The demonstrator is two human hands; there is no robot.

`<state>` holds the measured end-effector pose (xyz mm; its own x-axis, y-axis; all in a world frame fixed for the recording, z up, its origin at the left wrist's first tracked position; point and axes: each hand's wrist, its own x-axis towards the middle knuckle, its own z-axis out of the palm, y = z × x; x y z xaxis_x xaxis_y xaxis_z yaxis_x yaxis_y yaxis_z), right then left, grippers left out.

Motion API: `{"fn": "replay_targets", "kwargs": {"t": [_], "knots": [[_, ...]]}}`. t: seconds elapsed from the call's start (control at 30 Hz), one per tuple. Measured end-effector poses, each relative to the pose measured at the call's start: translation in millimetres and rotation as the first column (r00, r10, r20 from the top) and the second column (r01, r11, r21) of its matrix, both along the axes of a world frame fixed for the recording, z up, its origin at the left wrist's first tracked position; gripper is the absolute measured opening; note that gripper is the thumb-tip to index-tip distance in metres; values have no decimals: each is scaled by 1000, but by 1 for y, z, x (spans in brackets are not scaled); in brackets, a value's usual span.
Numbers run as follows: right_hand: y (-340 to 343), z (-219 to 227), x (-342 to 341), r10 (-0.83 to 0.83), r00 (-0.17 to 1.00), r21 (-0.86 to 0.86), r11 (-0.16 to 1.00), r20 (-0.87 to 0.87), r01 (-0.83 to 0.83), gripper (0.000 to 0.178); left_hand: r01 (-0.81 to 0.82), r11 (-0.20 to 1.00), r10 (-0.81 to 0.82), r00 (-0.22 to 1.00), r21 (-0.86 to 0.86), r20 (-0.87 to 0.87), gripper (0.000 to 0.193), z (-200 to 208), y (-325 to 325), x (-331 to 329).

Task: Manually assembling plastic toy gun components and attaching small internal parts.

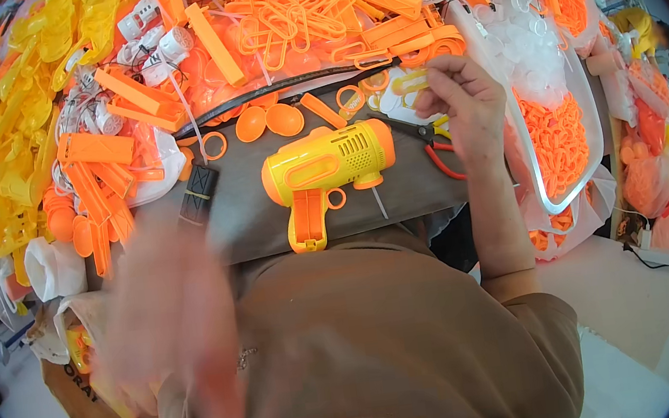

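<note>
Near the middle of the near edge of the dark surface [262, 230], the yellow toy gun [327, 164] lies on its side, handle pointing toward the person's body. Right hand [464, 97] is raised by the far right corner, fingertips closed on a small yellow piece [412, 81], by the look of it. Left hand [171, 304] is motion-blurred off the near left corner; can't tell if it grips anything. Neither hand touches the gun.

Progress, judged from how things lie: gun body looks mostly together, orange end parts and nozzle-like stub in place. Handle shows an open orange recess, so that part looks unfinished. The yellow piece is not on the gun; where it belongs, can't tell.

Loose along the far edge: orange cups [284, 120], white discs [395, 101]. Red-handled pliers [446, 163] lie at the right edge, unused. Black strap-like item [197, 194] sits toward the left edge. Beyond the far edge, lots of orange parts [216, 46] are unassembled.
</note>
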<state>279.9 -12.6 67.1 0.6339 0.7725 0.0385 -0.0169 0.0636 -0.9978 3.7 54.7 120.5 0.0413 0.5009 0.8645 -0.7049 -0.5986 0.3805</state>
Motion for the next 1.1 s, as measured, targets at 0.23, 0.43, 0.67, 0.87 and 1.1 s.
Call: {"fn": "replay_targets", "kwargs": {"t": [0.23,0.43,0.67,0.87,1.1], "knots": [[8,24,-61,164,986,94,983,-38,-160,11,-59,970,-158,579,-234,-800,19,-38,34,59],[0,21,-67,205,930,65,970,306,-236,19,-60,796,-462,583,-602,-669,15,-42,33,49],[-1,13,-56,133,514,139,879,848,-457,34,79,690,-623,572,-720,-534,21,-45,35,40],[-7,14,-42,189,467,54,887,864,-459,32,-97,988,155,493,122,-856,17,-51,40,19],[-15,-9,-39,322,469,-174,927,822,-331,38,-43,945,310,428,324,-849,38,-91,31,-4]]}}
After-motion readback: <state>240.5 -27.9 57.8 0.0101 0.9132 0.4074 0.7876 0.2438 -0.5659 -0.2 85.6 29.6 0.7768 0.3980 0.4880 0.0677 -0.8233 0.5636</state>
